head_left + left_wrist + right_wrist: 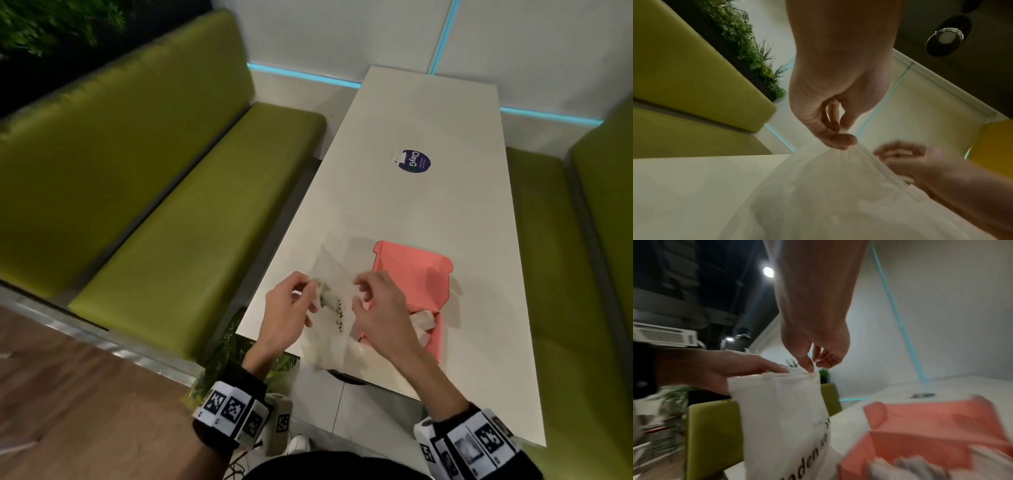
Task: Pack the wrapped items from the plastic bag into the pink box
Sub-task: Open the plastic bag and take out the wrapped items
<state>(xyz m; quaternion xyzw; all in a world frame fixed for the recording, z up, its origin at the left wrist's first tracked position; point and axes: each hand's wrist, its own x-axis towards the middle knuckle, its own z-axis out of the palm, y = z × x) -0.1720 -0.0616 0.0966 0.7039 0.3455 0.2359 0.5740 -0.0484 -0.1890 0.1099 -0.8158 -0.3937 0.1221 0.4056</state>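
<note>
Green padded benches (178,192) flank a long white table (411,212) set against a pale wall with thin blue light strips. Near the table's close end, both hands hold up the mouth of a translucent white plastic bag (329,329), which stands on the tabletop with black lettering down its side. The left hand (287,308) pinches the bag's top edge between thumb and fingertips; the left wrist view shows the film gathered tight at that pinch. The right hand (380,305) pinches the opposite edge of the opening with its thumb and forefinger, the other fingers loosely curled, as the right wrist view shows. Something pale and wrapped shows at the bag's opening, just beside the left fingers, though it is too blurred to make out clearly.

Just to the right of the bag sits the pink box (435,329), its lid (411,267) tipped back and open. At least 1 wrapped item (423,320) already lies inside it, partly hidden by the right hand. Farther along the table lies a round dark blue sticker (415,161). Both wrists wear bands with black-and-white markers.
</note>
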